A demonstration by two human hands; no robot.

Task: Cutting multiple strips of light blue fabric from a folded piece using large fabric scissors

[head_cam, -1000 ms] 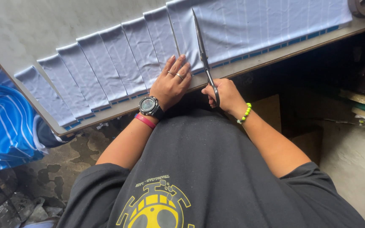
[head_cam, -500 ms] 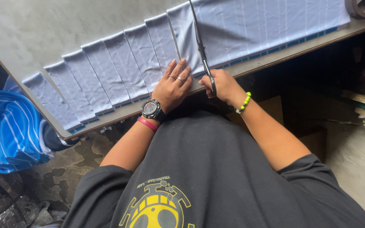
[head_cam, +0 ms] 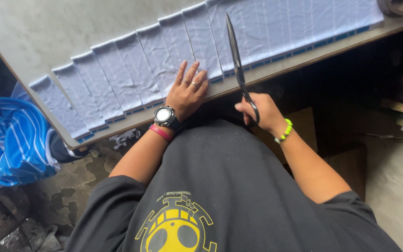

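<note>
since a moment ago the right hand [head_cam: 262, 111] has drawn the scissors [head_cam: 237, 65] back toward the table [head_cam: 47, 32] edge.
its fingers are curled through the handles, blades closed (as far as i can tell) and lying across the pale blue cloth strips [head_cam: 131, 77]; the left hand [head_cam: 187, 93], wearing a watch [head_cam: 164, 115], presses flat with fingers spread on the strips near the front edge.

Grey bench [head_cam: 47, 32] with cut cloth.
Pale blue fabric strips [head_cam: 131, 74] lie overlapping in a row along its near edge.
</note>
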